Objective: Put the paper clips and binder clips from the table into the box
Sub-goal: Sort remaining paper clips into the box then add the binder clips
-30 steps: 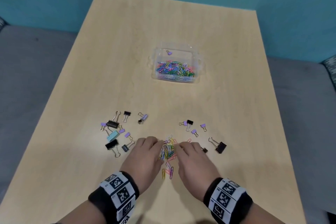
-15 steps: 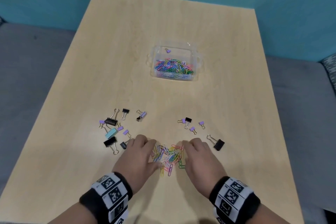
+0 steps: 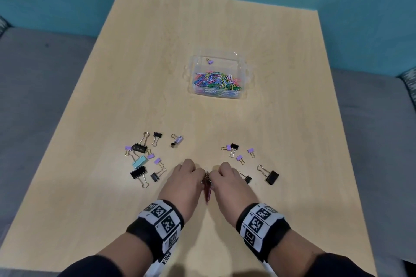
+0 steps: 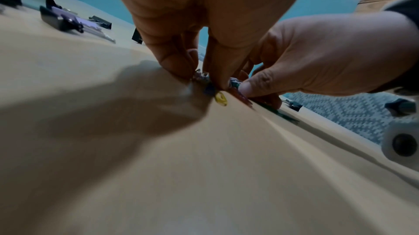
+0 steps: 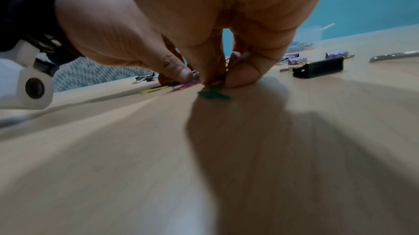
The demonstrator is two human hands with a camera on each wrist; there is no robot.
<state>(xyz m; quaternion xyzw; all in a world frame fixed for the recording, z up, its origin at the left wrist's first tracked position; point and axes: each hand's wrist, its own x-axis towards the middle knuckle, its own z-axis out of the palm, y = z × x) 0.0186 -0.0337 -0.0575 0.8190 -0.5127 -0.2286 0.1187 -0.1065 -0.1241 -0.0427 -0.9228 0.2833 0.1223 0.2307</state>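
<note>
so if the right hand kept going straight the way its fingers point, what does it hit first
Its fingers point inward, so the right hand would meet the bunched paper clips it already pinches, then almost at once the left hand. Depth is hard to judge.

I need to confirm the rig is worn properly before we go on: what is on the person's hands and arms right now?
Both hands are bare, the left hand and the right hand. Each wrist carries a black band with white panels printed with black square marker codes, the left wristband and the right wristband. Dark sleeves cover the forearms. A white camera housing sits under the left wrist.
</note>
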